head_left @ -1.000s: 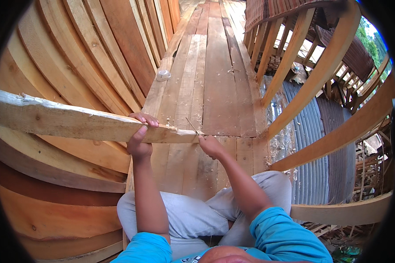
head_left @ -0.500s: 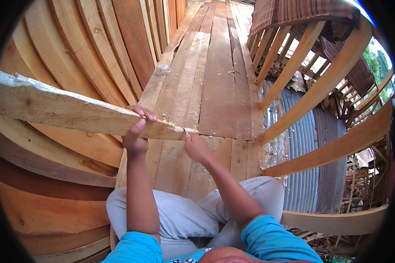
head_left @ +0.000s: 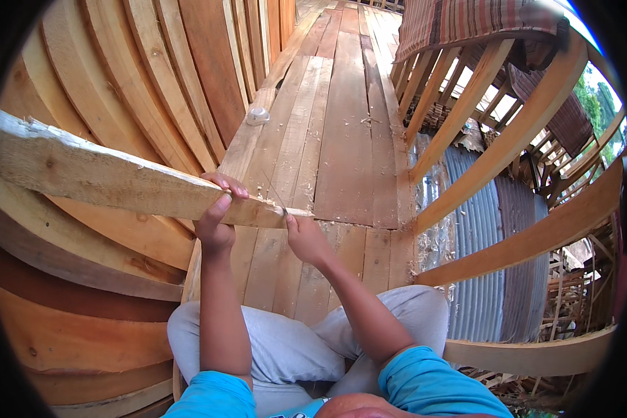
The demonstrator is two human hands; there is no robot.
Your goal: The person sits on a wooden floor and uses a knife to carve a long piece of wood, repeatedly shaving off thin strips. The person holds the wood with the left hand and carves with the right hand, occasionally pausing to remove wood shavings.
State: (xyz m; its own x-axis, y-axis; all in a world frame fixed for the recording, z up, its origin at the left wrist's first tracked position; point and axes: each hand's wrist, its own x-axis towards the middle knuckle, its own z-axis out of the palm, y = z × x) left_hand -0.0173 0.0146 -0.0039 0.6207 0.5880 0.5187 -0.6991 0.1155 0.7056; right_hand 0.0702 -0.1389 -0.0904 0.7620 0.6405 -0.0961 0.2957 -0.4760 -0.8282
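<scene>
A long wooden board [head_left: 104,174] with a rough, whitish upper edge reaches in from the left and narrows to a pale cut end. My left hand [head_left: 219,212] is wrapped around it near that end, thumb on the near face and fingers over the top edge. Close to the tip, my right hand [head_left: 305,235] is closed on a thin dark blade [head_left: 276,193], which slants up and away to the left across the board's edge. The blade's handle is hidden inside the fist, so its exact kind is unclear.
Under the board runs a plank floor [head_left: 345,139] strewn with shavings. A clear plastic cup [head_left: 257,116] lies by the left wall of wooden slats [head_left: 146,76]. On the right stands a slatted railing [head_left: 491,143] with a striped cloth [head_left: 467,28] over it; corrugated metal sheets [head_left: 477,237] lie beyond.
My right hand has moved slightly left along the board's end, and the blade now shows as a thin line pointing away. My left hand keeps its grip.
</scene>
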